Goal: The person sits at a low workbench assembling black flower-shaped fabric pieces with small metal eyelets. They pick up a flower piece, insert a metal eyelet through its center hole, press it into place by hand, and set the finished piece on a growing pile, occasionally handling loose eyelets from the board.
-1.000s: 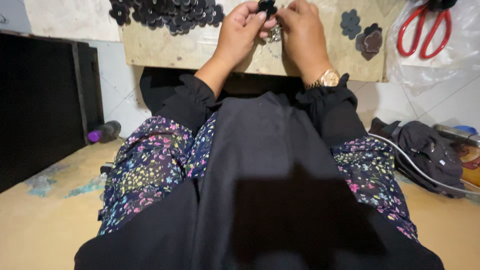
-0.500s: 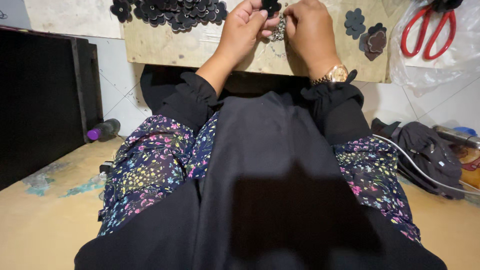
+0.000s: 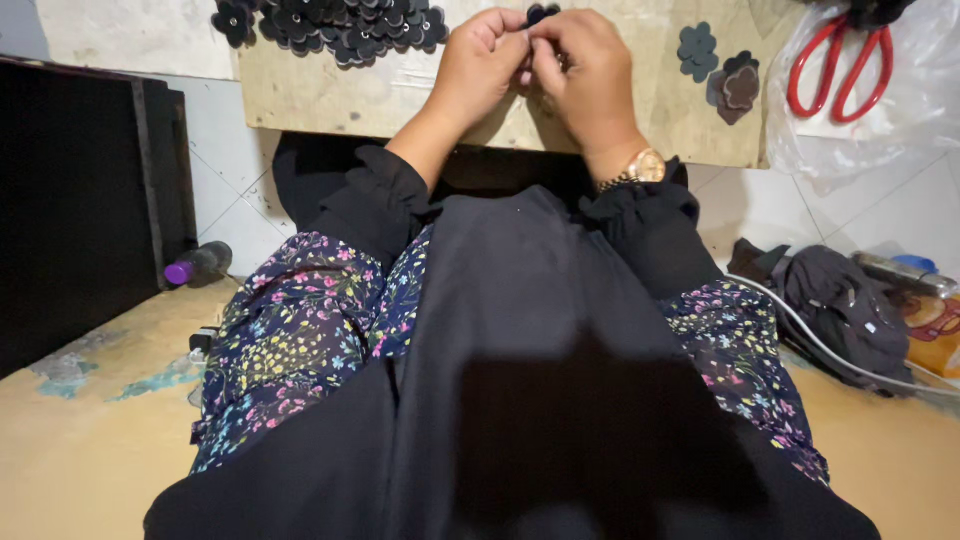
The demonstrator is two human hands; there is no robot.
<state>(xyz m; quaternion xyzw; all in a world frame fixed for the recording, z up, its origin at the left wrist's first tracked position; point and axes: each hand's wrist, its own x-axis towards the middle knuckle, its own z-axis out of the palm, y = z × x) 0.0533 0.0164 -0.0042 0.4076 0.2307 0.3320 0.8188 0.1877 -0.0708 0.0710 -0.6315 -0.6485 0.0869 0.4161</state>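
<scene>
Over a wooden board (image 3: 330, 95), my left hand (image 3: 483, 68) and my right hand (image 3: 590, 72) meet fingertip to fingertip. Both pinch a small black flower-shaped piece (image 3: 541, 14) between them; most of it is hidden by my fingers. A gold wristwatch (image 3: 643, 167) is on my right wrist. A heap of several black flower-shaped pieces (image 3: 330, 22) lies on the board to the left of my hands. To the right lie a dark grey flower piece (image 3: 697, 44) and a brown one (image 3: 740, 88).
Red-handled scissors (image 3: 838, 62) lie on a clear plastic bag (image 3: 880, 110) at the right. A black panel (image 3: 70, 200) stands at the left with a purple-capped bottle (image 3: 197, 265) beside it. Dark cloth (image 3: 845, 305) and a white cable (image 3: 830, 350) lie on the floor at right.
The view has tilted slightly, so the board and my hands sit lower in the picture. My fingers keep working the small black piece between them; the hands stay close together.
</scene>
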